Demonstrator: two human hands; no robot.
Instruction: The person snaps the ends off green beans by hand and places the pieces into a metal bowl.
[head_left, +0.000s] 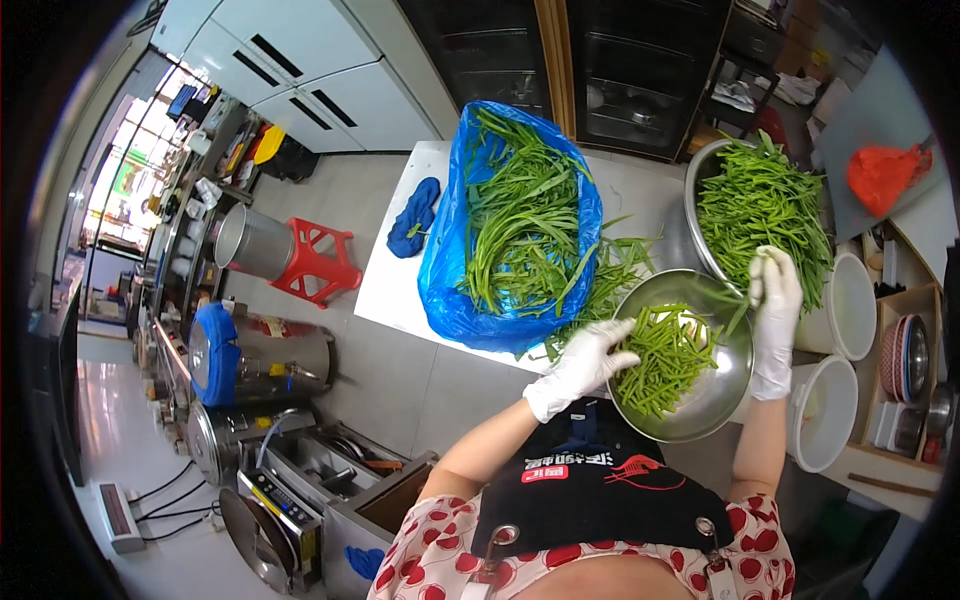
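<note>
My left hand (589, 364), in a white glove, rests at the left rim of a steel bowl (724, 401), fingers apart and nothing in them. Short cut green stems (664, 360) lie in that bowl. Gloved as well, my right hand (776, 315) is at the bowl's right side with its fingers closed on a leafy green sprig (718, 298). Beyond it, a larger steel basin (694, 202) is heaped with leafy green stems (757, 206). A blue plastic bag (442, 300) full of long leafy greens (517, 217) stands open on the white table.
A blue cloth (415, 217) lies on the white table (390, 289), left of the bag. White buckets (825, 412) stand to the right. A red plastic stool (322, 262) and a metal pot (251, 240) are on the left. Loose greens (619, 262) lie between bag and basin.
</note>
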